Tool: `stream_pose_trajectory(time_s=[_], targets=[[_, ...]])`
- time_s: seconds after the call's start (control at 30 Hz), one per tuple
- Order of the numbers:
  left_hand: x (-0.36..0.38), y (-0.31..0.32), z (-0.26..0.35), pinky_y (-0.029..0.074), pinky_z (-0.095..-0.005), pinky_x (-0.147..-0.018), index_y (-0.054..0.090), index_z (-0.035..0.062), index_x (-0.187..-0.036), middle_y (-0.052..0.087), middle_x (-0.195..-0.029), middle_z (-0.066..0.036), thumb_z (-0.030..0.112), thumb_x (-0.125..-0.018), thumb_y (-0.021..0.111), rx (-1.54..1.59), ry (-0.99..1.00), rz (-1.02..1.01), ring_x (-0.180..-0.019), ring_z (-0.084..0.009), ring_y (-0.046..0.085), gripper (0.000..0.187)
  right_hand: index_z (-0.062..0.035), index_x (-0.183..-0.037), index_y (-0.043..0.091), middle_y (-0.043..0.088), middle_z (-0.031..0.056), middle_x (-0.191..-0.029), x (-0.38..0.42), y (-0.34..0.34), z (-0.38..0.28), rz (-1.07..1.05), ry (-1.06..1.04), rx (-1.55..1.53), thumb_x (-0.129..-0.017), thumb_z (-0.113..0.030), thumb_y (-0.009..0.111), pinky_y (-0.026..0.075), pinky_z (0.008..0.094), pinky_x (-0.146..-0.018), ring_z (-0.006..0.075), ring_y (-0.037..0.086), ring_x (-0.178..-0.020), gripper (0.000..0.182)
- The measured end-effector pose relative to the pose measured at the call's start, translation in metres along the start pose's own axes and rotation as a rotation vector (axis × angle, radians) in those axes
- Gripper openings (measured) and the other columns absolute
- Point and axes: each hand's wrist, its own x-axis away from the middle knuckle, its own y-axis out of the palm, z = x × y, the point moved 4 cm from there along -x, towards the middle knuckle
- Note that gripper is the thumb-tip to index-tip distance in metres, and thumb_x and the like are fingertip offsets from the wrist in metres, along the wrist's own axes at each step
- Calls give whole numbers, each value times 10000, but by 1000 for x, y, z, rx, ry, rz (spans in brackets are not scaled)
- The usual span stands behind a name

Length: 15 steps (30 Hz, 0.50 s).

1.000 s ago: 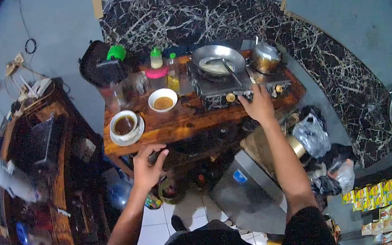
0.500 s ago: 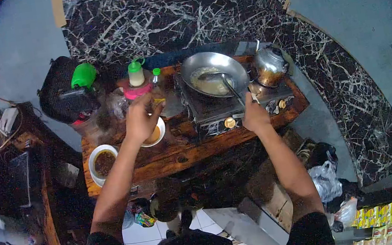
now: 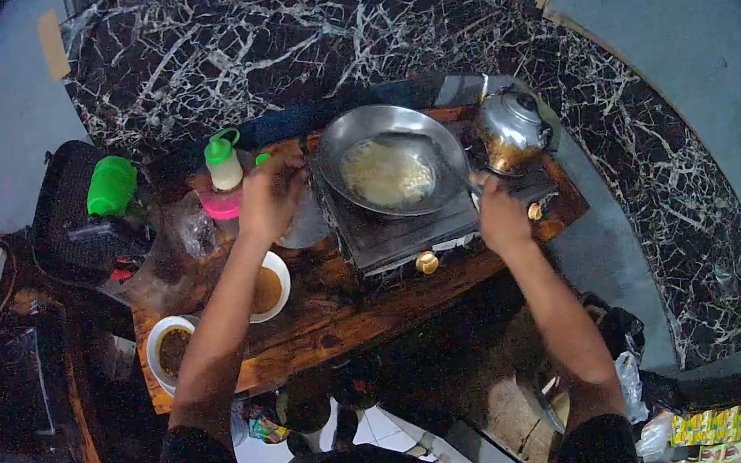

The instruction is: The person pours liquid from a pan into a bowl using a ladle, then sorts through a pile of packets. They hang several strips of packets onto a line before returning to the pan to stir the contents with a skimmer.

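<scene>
My right hand (image 3: 503,218) is closed around the dark handle of a spatula (image 3: 476,189) at the right rim of the metal wok (image 3: 345,131). The spatula's blade is hard to make out in the wok. Pale, bubbling food (image 3: 386,172) in liquid lies inside. My left hand (image 3: 270,200) is raised left of the wok, fingers curled together; whatever they hold is too small or hidden to name. Below that forearm stands a white bowl of brown sauce (image 3: 267,289); a second white bowl (image 3: 165,350) with darker liquid is partly covered by the arm.
The wok sits on a stove with gold knobs (image 3: 427,263). A metal kettle (image 3: 510,131) stands to its right. Behind my left hand are a green-capped squeeze bottle (image 3: 224,167) and a pink lid (image 3: 220,205). A black basket (image 3: 57,223) holds a green container (image 3: 111,185).
The view has shifted slightly. My left hand has moved up towards the wok's left rim, and the yellow bit at its fingers no longer shows. The spatula's blade has become hard to see.
</scene>
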Motion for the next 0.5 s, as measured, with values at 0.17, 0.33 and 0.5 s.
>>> stream_pose_trajectory(time_s=[0.17, 0.33, 0.5], targets=[[-40, 21, -38, 513, -368, -714, 634, 16, -984, 659, -923, -189, 23, -768, 628, 34, 32, -22, -847, -311, 657, 216, 11, -991, 601, 634, 233, -994, -17, -30, 7, -117, 24, 68, -855, -140, 495, 519, 464, -797, 385, 640, -897, 228], [-56, 22, -36, 514, -375, -734, 635, 18, -985, 657, -932, -201, 15, -768, 624, 49, -95, -38, -878, -313, 657, 218, 20, -1095, 566, 599, 283, -1017, -30, -18, 18, -252, 95, 0, -893, -276, 498, 464, 471, -881, 425, 584, -988, 365], [-75, 33, -65, 508, -393, -738, 637, 41, -988, 657, -916, -200, 53, -783, 625, -121, -180, -65, -874, -329, 654, 206, 41, -970, 645, 623, 267, -1041, -56, 66, 35, -220, -221, -118, -888, -326, 456, 451, 470, -903, 409, 600, -991, 421]])
